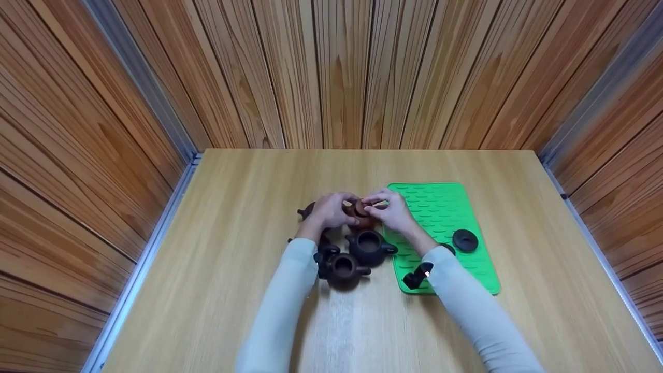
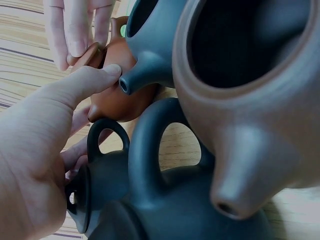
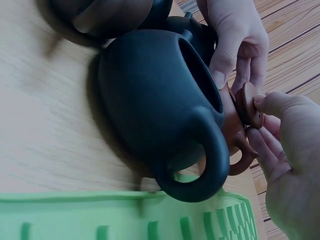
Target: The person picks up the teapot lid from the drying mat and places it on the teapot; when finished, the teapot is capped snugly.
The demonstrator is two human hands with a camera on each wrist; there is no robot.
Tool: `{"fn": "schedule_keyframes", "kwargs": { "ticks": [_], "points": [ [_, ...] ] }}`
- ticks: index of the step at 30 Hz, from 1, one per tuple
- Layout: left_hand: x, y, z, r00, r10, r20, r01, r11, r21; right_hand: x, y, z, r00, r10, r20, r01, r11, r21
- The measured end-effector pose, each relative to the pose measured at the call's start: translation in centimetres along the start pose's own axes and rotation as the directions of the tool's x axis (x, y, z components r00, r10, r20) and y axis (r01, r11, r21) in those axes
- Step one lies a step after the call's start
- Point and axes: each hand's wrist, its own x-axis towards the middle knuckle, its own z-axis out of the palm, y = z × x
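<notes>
A small reddish-brown clay teapot (image 1: 365, 223) stands at the far side of a cluster of teapots. My left hand (image 1: 333, 211) grips its body, thumb on the near side (image 2: 107, 72) and fingers partly hidden behind. Between thumb and fingers, my right hand (image 1: 392, 211) pinches the matching reddish-brown lid (image 3: 248, 105), which is tilted at the teapot's mouth. Whether the lid touches the rim I cannot tell. Close by sits an uncovered dark teapot (image 1: 369, 249), its handle toward the right.
A brown lidless teapot (image 1: 344, 272) stands nearest the front. Dark teapots with lids (image 2: 105, 180) are below my left hand and partly hidden by that arm. On the right lies a green ridged mat (image 1: 430, 202) bearing a round dark lid (image 1: 465, 240); another dark piece (image 1: 447, 248) shows beside my right wrist.
</notes>
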Motion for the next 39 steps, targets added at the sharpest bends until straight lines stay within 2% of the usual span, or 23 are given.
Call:
{"fn": "schedule_keyframes", "kwargs": {
  "ticks": [11,16,17,23,24,39],
  "points": [
    [0.00,0.01,0.20,1.000,0.002,-0.012,-0.002,1.000,0.000,-0.12,0.33,0.28,1.000,-0.003,0.015,0.003,1.000,-0.020],
    [-0.03,0.13,0.03,1.000,0.000,0.002,0.000,1.000,0.002,-0.17,0.52,0.29,1.000,-0.007,0.012,0.007,1.000,-0.022],
    [0.37,-0.36,0.29,1.000,0.003,0.001,-0.003,1.000,-0.005,-0.17,0.60,0.32,1.000,-0.007,0.011,0.007,1.000,-0.014],
    [0.41,-0.49,0.33,1.000,0.010,-0.004,-0.010,1.000,0.000,-0.28,0.74,0.54,1.000,-0.004,0.015,0.004,1.000,0.005],
    [0.01,-0.01,0.05,1.000,0.009,-0.002,-0.009,1.000,0.008,-0.31,0.66,0.55,1.000,0.000,0.017,0.000,1.000,0.002],
    [0.00,-0.03,0.14,1.000,0.005,0.001,-0.005,1.000,0.002,-0.43,1.04,0.24,0.998,0.022,0.053,-0.021,1.000,-0.009]
  ]
}}
